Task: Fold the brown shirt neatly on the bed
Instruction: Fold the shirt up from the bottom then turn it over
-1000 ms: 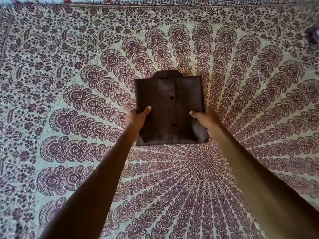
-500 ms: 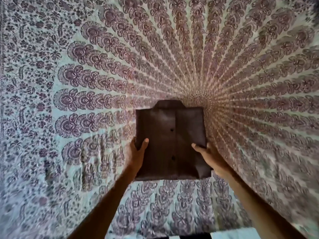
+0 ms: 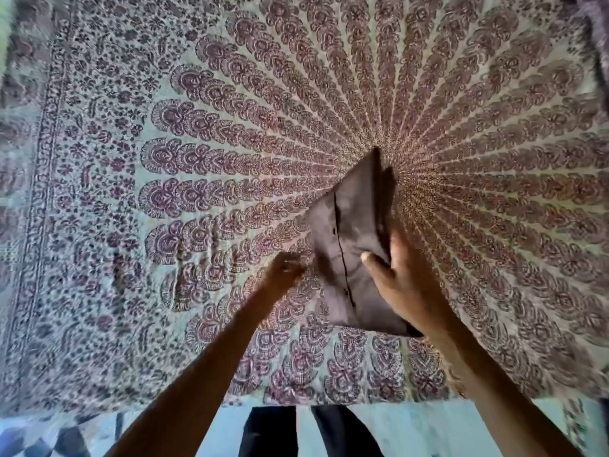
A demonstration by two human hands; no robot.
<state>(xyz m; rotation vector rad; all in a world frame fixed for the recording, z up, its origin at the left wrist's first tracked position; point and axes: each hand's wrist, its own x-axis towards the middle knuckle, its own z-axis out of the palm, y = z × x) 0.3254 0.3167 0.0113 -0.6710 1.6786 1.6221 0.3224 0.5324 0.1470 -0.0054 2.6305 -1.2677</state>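
The brown shirt (image 3: 349, 245) is folded into a compact rectangle with its button placket showing. It is tilted up on its right edge above the patterned bedspread (image 3: 197, 159). My right hand (image 3: 398, 282) grips its right side, thumb on the front and fingers behind. My left hand (image 3: 283, 268) is blurred, just left of the shirt and off it, with nothing in it; its fingers are not clear.
The bed's near edge (image 3: 296, 402) runs across the bottom, with pale floor (image 3: 428, 430) and my dark trouser legs (image 3: 273, 433) below it. A dark object (image 3: 598, 14) sits at the far right corner of the bed.
My left hand has let go of the shirt and pulled away to the left. The right hand alone now holds it, tilted on edge. The view has dropped toward the bed's edge.
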